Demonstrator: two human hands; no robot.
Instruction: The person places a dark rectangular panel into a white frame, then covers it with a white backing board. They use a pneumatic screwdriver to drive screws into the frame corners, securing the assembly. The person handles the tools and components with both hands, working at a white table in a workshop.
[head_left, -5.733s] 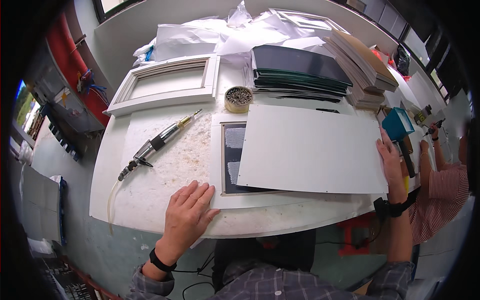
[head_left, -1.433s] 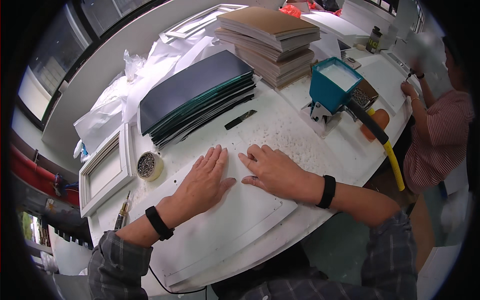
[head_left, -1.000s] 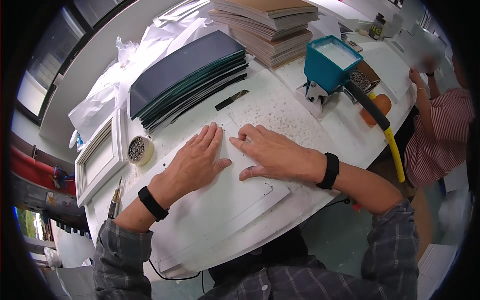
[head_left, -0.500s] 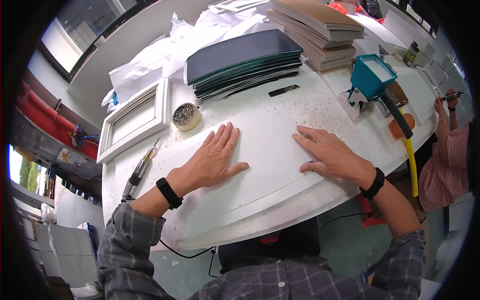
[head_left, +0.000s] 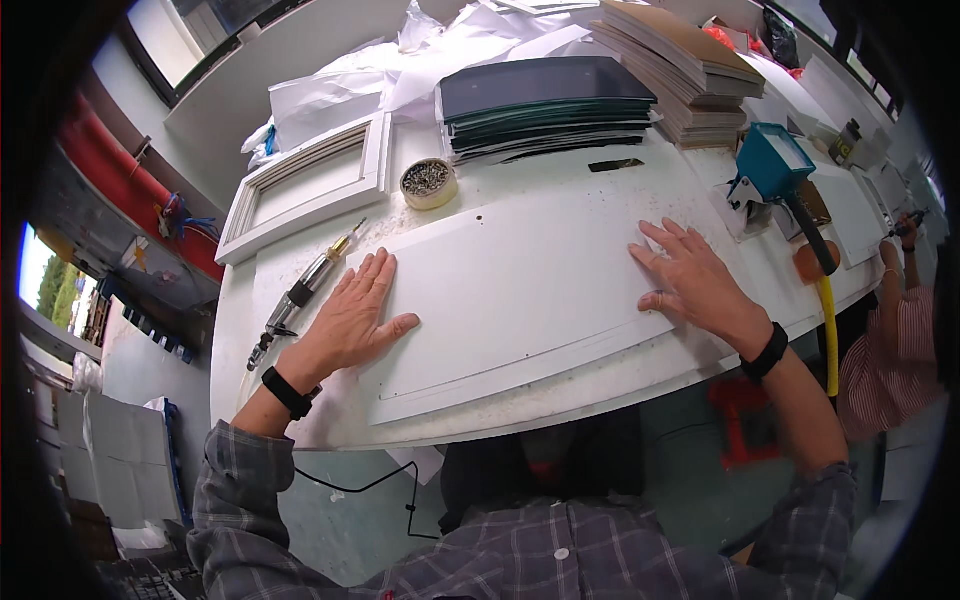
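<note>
Pressing white board (head_left: 520,280) flat — left hand (head_left: 352,318), right hand (head_left: 690,280), fingers spread, at opposite ends.

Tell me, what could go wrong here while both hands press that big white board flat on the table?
The white board reaches close to the table's near edge, so a push from the left hand or right hand might slide it off. The small tin of screws stands just beyond the board and could tip if the board shifts. Grit scattered on the table might scratch the board.
</note>
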